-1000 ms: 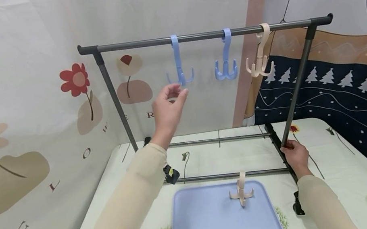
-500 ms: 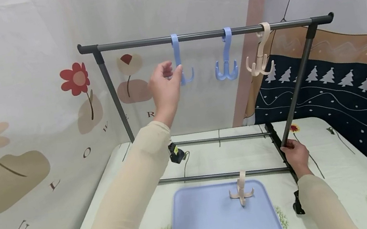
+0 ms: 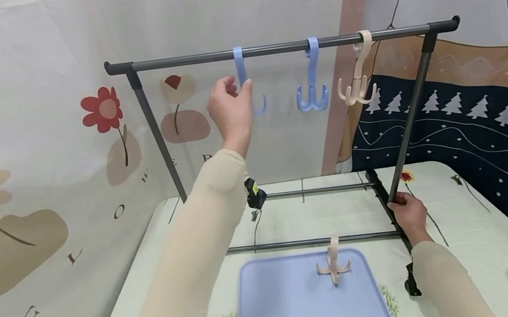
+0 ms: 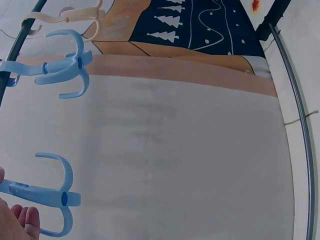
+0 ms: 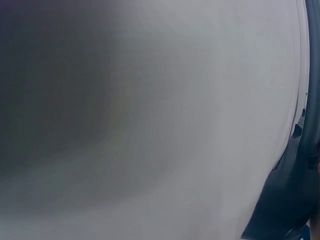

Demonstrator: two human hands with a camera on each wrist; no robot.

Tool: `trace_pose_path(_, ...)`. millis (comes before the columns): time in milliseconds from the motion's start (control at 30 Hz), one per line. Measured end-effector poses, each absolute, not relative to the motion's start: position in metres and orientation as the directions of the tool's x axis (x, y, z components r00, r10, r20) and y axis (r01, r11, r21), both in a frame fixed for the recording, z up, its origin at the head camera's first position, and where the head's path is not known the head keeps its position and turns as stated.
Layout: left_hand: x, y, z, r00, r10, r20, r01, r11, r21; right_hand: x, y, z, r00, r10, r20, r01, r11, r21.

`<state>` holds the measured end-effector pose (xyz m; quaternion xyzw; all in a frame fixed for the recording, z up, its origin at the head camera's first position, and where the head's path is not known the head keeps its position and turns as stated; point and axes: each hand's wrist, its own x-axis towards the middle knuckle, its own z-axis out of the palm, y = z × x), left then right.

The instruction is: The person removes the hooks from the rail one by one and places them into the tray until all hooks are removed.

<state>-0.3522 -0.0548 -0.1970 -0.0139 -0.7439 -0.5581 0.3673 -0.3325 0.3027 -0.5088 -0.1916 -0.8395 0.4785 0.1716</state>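
Observation:
A blue claw hook (image 3: 240, 64) hangs on the top rail of a dark metal rack (image 3: 275, 48). My left hand (image 3: 231, 111) is raised at its stem, thumb and loosely bent fingers on either side; firm contact cannot be told. In the left wrist view the same hook (image 4: 50, 196) passes between the thumb and fingertips (image 4: 31, 220). A second blue hook (image 3: 313, 97) and a beige hook (image 3: 359, 83) hang to the right. My right hand (image 3: 410, 216) grips the foot of the rack's right post (image 3: 411, 125). The right wrist view is mostly blurred.
A light-blue tray (image 3: 307, 313) lies on the flowered tablecloth (image 3: 487, 264) in front of the rack, with another beige claw hook (image 3: 334, 266) near its far right corner. Printed curtains (image 3: 45, 104) stand behind and to the left.
My left hand has risen from below the left blue hook to its stem and moved slightly right. The right hand stays on the post, and the hooks hang where they were.

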Motion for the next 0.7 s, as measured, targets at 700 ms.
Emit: trace_pose_path(700,-0.370,-0.047,-0.194,-0.700,-0.419,0.579,0.426,0.405,0.809,-0.332,0.301,-0.505,-0.862,0.497,0.104,0.161,0.462,-0.872)
